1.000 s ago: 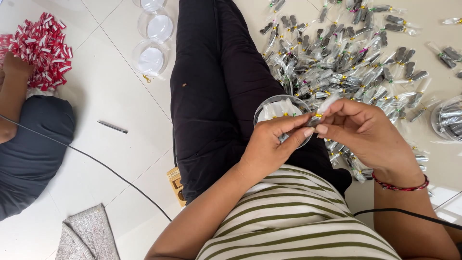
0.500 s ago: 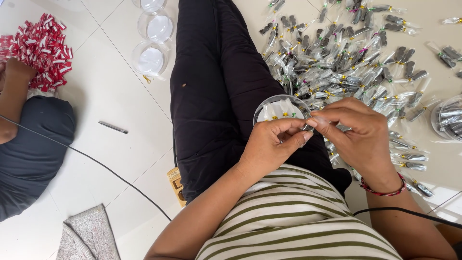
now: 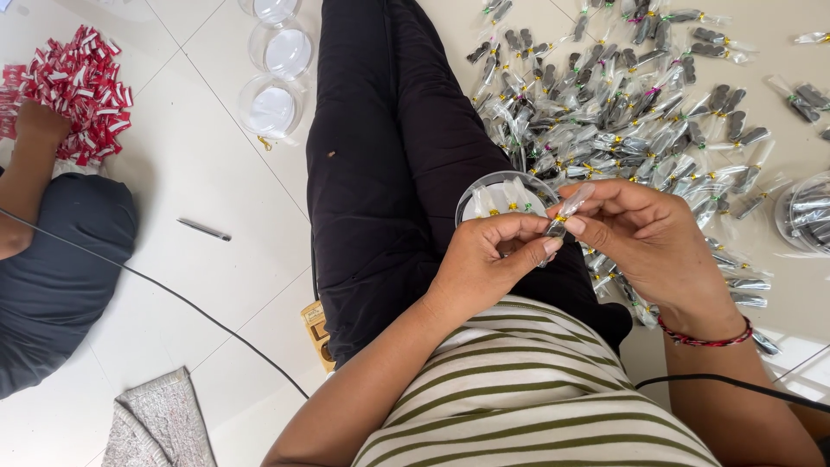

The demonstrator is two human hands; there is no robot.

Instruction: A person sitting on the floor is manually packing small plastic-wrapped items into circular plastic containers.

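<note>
Scene: a person in a striped shirt and black trousers point(image 3: 380, 173) sits on a pale tiled floor point(image 3: 199, 173), seen from above.
Left hand: the left hand point(image 3: 484, 264) curls over the lap, its grip closed, thumb and fingertips pinched on the lower end of a small clear sachet point(image 3: 566, 210).
Right hand: the right hand point(image 3: 640, 238), a red thread bracelet point(image 3: 702, 337) at the wrist, meets it from the other side, its grip also pinched on the same sachet near its yellow tie.
Sachet: held above the right thigh, just in front of a round clear container point(image 3: 506, 197); its long axis runs on a slant, the free end pointing up and away to the right, the tied end low between the fingers.
Container: rests on the leg, with similar tied sachets inside.
Right of the leg: a wide heap of filled sachets point(image 3: 640, 104) with dark contents lies spread on the floor.
Left of the leg: three round clear lids point(image 3: 281, 60), a pen point(image 3: 204, 229), a grey cloth point(image 3: 160, 424).
Far left: another person's arm point(image 3: 30, 164) beside a pile of red-and-white packets point(image 3: 82, 82).
</note>
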